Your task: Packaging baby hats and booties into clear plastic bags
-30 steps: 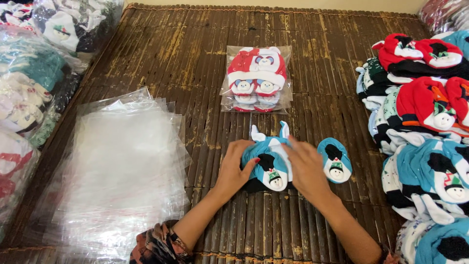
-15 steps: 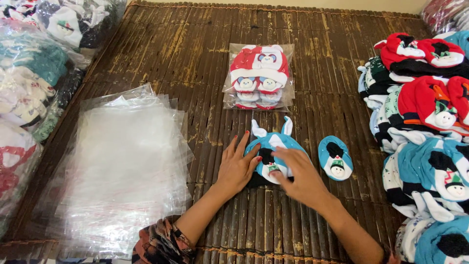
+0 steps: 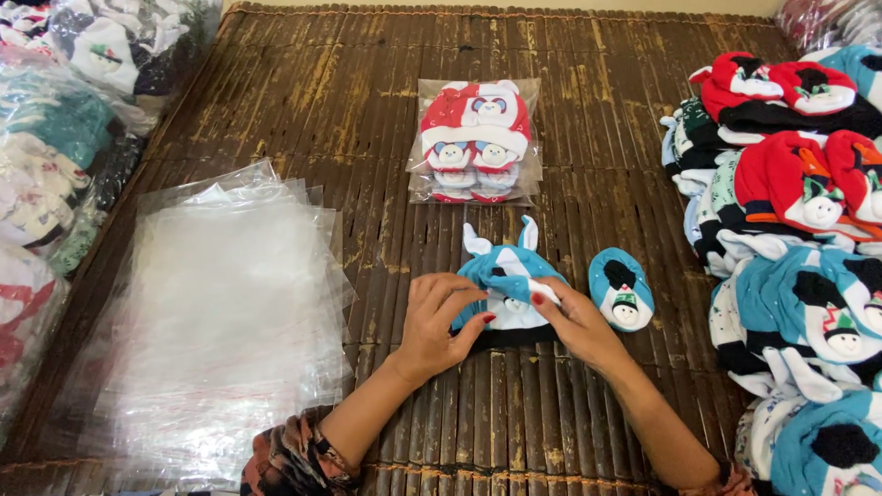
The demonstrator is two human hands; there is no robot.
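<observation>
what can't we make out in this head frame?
- Blue hat: its front is covered by the left hand and right hand.
- What the fingertips pinch: hidden between them.
- Piles at right: cut off by the frame edge, count unknown.
- Bagged goods at left: blurred by plastic, cut by the edge.
- Red set: piece count unclear, stacked in its bag.

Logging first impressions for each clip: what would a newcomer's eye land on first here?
Both hands, left hand and right hand, pinch a blue hat at the mat's centre, with a blue bootie just to its right. Behind them lies a bagged red set. A stack of clear bags sits on the left, and piles of red and blue hats crowd the right edge.
</observation>
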